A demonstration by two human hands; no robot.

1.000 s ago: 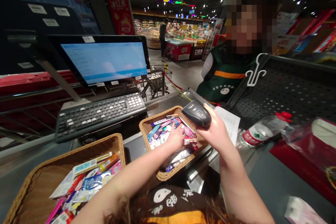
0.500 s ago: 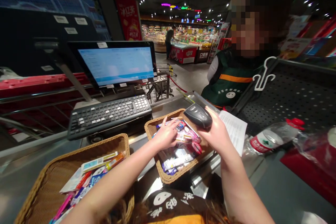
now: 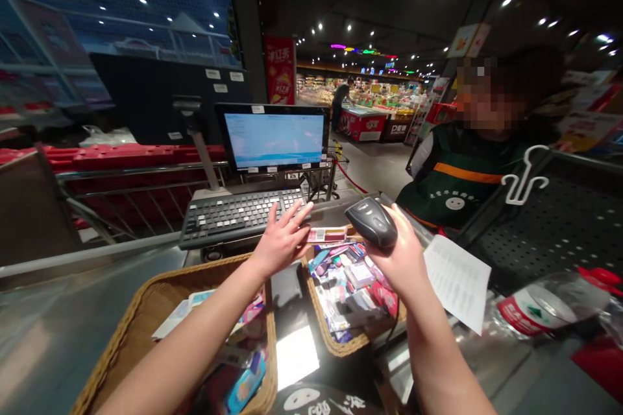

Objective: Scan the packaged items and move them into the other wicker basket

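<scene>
My right hand (image 3: pixel 402 249) is wrapped around a black handheld barcode scanner (image 3: pixel 372 220), held above the right wicker basket (image 3: pixel 335 349). A slim pink and white package (image 3: pixel 328 234) with a barcode sticks out from under my left hand (image 3: pixel 282 240), which grips its left end low by the thumb. The other fingers of that hand stretch out over the right end of the black keyboard (image 3: pixel 238 211). Small colourful packets (image 3: pixel 357 275) fill the right basket. More packets (image 3: pixel 246 379) lie in the left wicker basket (image 3: pixel 126 324), partly hidden by my left forearm.
A lit monitor (image 3: pixel 277 139) stands behind the keyboard. Right of the scanner lie a printed paper sheet (image 3: pixel 457 282) and a large plastic bottle (image 3: pixel 535 311) with a red cap. A person in a green apron (image 3: pixel 452 188) stands across the counter, near a white hanger (image 3: pixel 525 175).
My left hand has lifted out of the right basket with the slim package and moved up-left to the keyboard. The scanner stays in my right hand. The view has turned left.
</scene>
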